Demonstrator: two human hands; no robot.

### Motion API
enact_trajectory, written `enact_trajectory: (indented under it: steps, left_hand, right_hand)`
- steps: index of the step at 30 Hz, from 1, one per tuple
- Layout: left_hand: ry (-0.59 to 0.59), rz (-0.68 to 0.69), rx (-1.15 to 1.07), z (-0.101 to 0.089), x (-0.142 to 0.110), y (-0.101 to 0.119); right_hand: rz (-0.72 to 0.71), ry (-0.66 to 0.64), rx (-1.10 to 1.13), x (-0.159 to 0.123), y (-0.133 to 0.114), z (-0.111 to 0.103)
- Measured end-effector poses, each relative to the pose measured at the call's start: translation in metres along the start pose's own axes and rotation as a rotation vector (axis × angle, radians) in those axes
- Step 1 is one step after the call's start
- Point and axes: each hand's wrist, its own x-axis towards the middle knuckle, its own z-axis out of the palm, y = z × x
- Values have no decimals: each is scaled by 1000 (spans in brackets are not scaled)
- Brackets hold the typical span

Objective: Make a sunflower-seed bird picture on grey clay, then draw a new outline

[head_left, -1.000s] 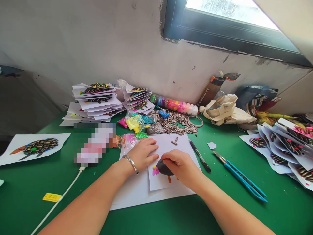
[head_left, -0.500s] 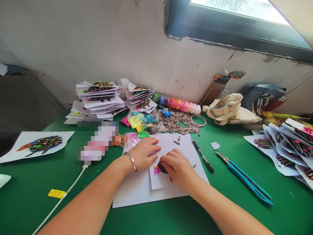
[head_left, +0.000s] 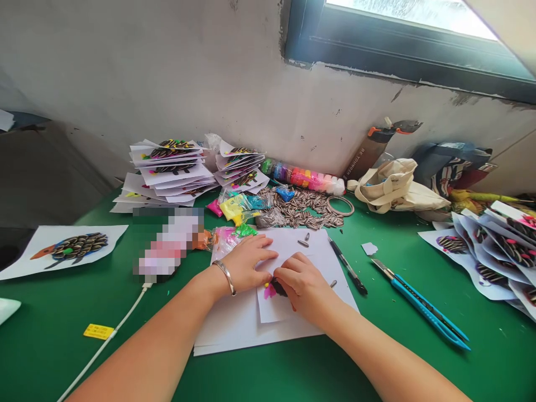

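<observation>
Sliding leftward over the past second, my right hand (head_left: 304, 282) is now covering most of the dark patch (head_left: 280, 288), and the thumb of my left hand (head_left: 247, 263) is coming in right beside its fingertips. So both hands are now working at one edge of the patch, by the pink shape (head_left: 270, 292), and one striped sunflower seed (head_left: 333, 283) is showing beyond my knuckles, where none was in sight a second ago.

Grip check: my right fingers are bunching together over the patch, but I'm not able to tell whether they are pinching a seed or just pressing. My left hand is lying palm down, fingers apart, steadying the paper and clasping nothing I can see. The patch itself is sitting on a small white card (head_left: 268, 314), which is resting on larger white sheets (head_left: 226, 338).

Counting up now: one patch, one pink shape and one yellow dot (head_left: 266, 285) are showing between my hands. Three loose seeds are lying on the paper, two of them (head_left: 303, 244) near the top; the seed pile (head_left: 295, 209) behind is defeating any count. One pen (head_left: 348, 266) and one blue utility knife (head_left: 422, 307) are lying to the right, and one seed-covered bird picture (head_left: 79, 248) is lying off to the left.
</observation>
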Motion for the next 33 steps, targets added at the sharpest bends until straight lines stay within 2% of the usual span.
enact_trajectory:
  steps: [10,18,21,26,33]
  left_hand:
    - [17,32,2,3,0,-5]
    - [-8,21,13,0,0,-2]
    - [-11,20,22,0,0,-1]
    - [18,41,27,1,0,-3]
    - [21,35,11,3,0,-5]
  right_hand:
    - [-31,-7,44,2,-2,-2]
    - [35,17,31,-4,1,-4]
    - [-27,40,31,-6,-3,-10]
    - [-134,-34,-83,-7,-8,-11]
    - [-144,-55,-172,-5,-7,-3]
